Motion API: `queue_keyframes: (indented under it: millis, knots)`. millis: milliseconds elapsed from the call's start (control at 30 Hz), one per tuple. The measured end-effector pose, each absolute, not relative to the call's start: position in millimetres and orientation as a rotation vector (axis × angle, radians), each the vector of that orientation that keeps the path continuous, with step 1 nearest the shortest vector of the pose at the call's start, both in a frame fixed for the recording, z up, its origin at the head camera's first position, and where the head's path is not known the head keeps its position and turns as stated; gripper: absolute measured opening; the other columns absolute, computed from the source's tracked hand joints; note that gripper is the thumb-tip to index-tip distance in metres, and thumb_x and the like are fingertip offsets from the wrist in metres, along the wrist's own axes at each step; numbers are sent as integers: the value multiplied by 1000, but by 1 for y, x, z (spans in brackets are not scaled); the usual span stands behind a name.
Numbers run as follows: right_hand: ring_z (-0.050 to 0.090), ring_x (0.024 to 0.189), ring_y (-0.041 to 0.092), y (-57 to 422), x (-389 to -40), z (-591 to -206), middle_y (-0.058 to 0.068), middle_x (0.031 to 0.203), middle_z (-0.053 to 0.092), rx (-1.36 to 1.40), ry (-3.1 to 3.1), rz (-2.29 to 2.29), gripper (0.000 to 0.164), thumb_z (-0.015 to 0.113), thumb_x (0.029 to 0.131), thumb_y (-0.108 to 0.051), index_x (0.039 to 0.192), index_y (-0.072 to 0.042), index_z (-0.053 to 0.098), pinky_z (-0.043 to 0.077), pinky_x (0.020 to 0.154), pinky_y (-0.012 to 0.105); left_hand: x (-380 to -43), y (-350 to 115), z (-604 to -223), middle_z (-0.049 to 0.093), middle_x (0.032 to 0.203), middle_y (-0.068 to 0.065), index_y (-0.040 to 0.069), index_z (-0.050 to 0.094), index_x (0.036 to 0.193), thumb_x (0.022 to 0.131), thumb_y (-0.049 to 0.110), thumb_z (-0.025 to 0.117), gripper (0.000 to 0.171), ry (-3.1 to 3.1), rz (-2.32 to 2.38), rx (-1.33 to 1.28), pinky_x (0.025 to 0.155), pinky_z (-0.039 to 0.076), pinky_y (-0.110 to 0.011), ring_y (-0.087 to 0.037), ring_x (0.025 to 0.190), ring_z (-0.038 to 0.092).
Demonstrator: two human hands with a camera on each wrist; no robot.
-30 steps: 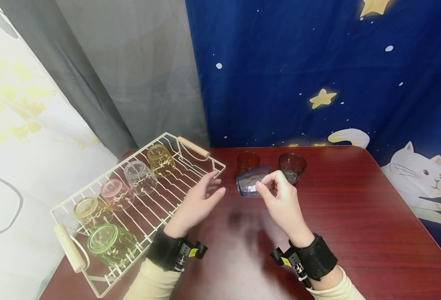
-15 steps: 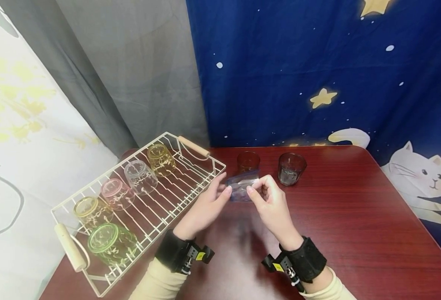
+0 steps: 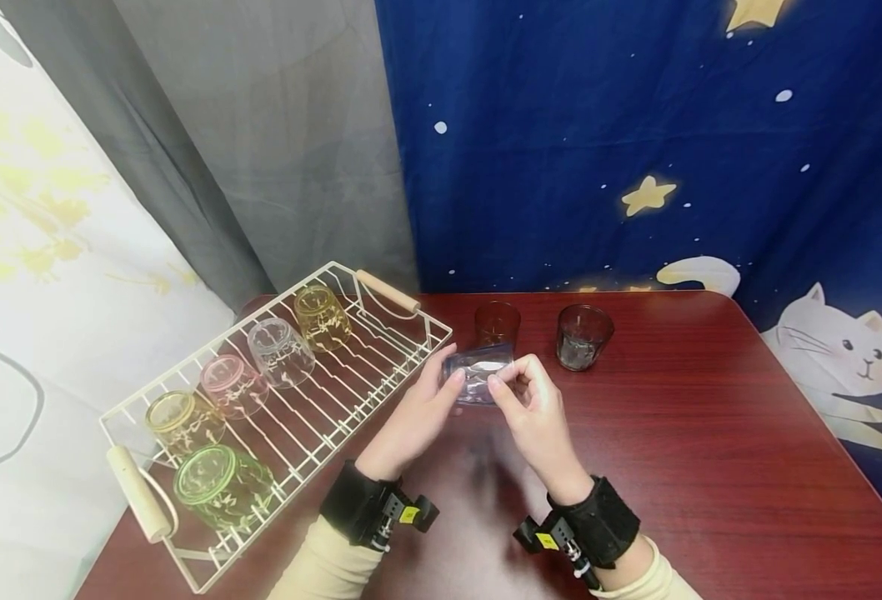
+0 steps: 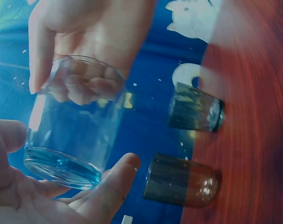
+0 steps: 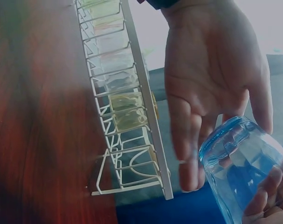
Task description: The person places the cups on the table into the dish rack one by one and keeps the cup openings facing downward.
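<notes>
A clear blue-tinted glass tumbler (image 3: 478, 372) lies tilted on its side above the table, between both hands. My left hand (image 3: 417, 410) is at its thick blue base, the thumb on the near side and the fingers behind and below, as the right wrist view shows with the glass base (image 5: 227, 144) against that hand. My right hand (image 3: 544, 425) pinches the rim end between thumb and curled fingers, some of them seen through the glass wall (image 4: 78, 123) in the left wrist view. Behind it stand an amber glass (image 3: 497, 318) and a dark grey glass (image 3: 584, 335), both upright.
Left of the hands stands a cream wire rack (image 3: 369, 406) with wooden handles (image 3: 387, 292). It holds several upside-down glasses, among them a green one (image 3: 223, 486) and a pink one (image 3: 233, 385). Curtains border the dark red table (image 3: 719, 433) at the back.
My right hand has brought the blue glass leftward to my left hand, which moved right and took hold of its base. In the last half second both hands shifted slightly.
</notes>
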State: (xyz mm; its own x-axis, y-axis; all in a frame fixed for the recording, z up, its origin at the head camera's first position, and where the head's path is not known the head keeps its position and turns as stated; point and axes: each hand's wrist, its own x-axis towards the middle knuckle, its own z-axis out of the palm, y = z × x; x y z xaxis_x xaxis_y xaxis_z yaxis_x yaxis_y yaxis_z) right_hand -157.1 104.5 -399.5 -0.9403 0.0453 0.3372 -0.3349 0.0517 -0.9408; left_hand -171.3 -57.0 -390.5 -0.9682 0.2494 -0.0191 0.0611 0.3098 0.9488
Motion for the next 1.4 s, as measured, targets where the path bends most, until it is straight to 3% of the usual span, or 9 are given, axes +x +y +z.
queue_keyframes:
  millis: [200, 433, 667, 833, 1100, 1400]
  knots:
    - [61, 85, 0, 102, -157, -401, -7, 87, 58, 337, -2055, 1970, 9, 59, 92, 4, 94, 8, 52, 50, 75, 14, -172, -61, -390, 53, 136, -22, 8, 29, 151, 104, 25, 46, 53, 2210, 1920, 300, 93, 56, -39, -20, 104, 62]
    - [57, 77, 2, 102, -158, -402, -5, 85, 57, 362, -2100, 1935, 10, 62, 91, 2, 94, 5, 53, 46, 68, 16, -171, -67, -389, 55, 133, -22, 12, 33, 150, 103, 18, 47, 50, 2132, 2017, 305, 95, 53, -35, -13, 99, 61]
    - [50, 68, 4, 103, -158, -402, -3, 79, 53, 369, -2098, 1917, 11, 63, 91, 0, 92, 3, 54, 42, 61, 17, -172, -68, -387, 57, 129, -22, 14, 36, 150, 103, 19, 49, 49, 2207, 2005, 312, 93, 54, -34, -16, 101, 62]
    - [54, 70, 3, 107, -160, -400, -4, 80, 56, 353, -2093, 1925, 12, 66, 90, 0, 89, 4, 54, 46, 63, 16, -172, -66, -384, 59, 120, -20, 17, 39, 149, 101, 20, 52, 50, 2281, 1992, 301, 95, 52, -44, -19, 98, 63]
    - [59, 76, 4, 114, -163, -396, -3, 83, 59, 361, -2118, 1927, 14, 69, 88, -4, 88, 3, 56, 51, 69, 16, -171, -65, -376, 53, 137, -20, 13, 33, 150, 98, 19, 59, 59, 2291, 2035, 276, 99, 52, -41, -29, 116, 62]
    - [66, 78, 3, 125, -168, -396, 5, 88, 67, 426, -2283, 1843, 15, 74, 87, -14, 88, -5, 62, 56, 73, 18, -172, -72, -366, 57, 137, -15, 12, 44, 144, 94, 21, 65, 55, 2595, 1875, 335, 98, 54, -46, -31, 117, 64]
